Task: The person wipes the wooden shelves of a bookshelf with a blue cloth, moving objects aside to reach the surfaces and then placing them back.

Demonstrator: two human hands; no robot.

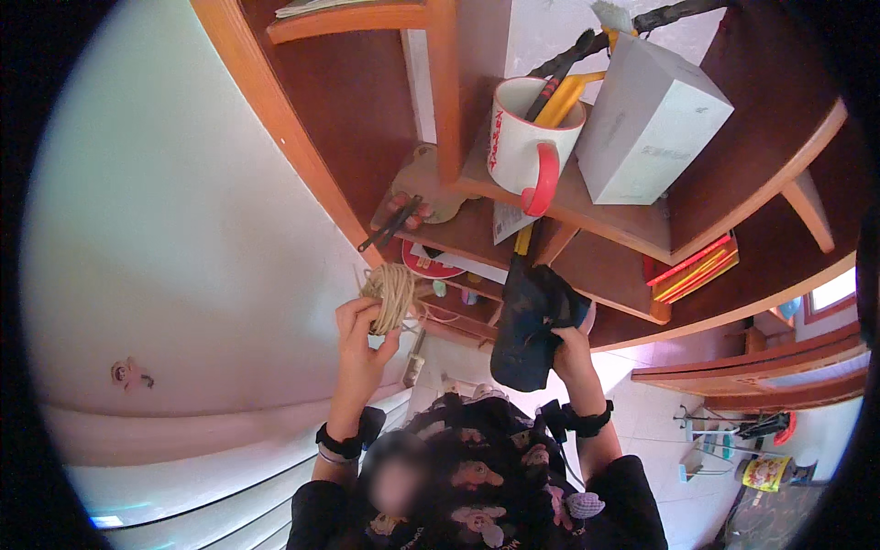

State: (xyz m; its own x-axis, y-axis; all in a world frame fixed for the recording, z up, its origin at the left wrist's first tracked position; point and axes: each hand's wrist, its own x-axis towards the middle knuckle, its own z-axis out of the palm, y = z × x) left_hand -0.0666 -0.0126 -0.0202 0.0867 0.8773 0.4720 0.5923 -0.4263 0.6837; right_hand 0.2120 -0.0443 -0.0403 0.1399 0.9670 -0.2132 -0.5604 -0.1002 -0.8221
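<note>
My left hand (362,338) grips a wound bundle of beige cord (390,295), with a few loose strands sticking out of its sides. In my right hand (575,352) is a dark, soft-looking item, perhaps a fabric pouch (522,337), pinched at its right edge. Its upper end overlaps the lower shelves, and what it holds, if anything, is hidden. Both hands are raised in front of a wooden shelf unit (447,89), apart from each other.
A white mug (509,151) with a red handle holds yellow and black tools on a shelf. Beside it stands a white box (639,130). Red and yellow booklets (694,268) lie lower right. Black-handled scissors or a similar tool (392,223) overhang a shelf edge. A pale wall (172,240) rises left.
</note>
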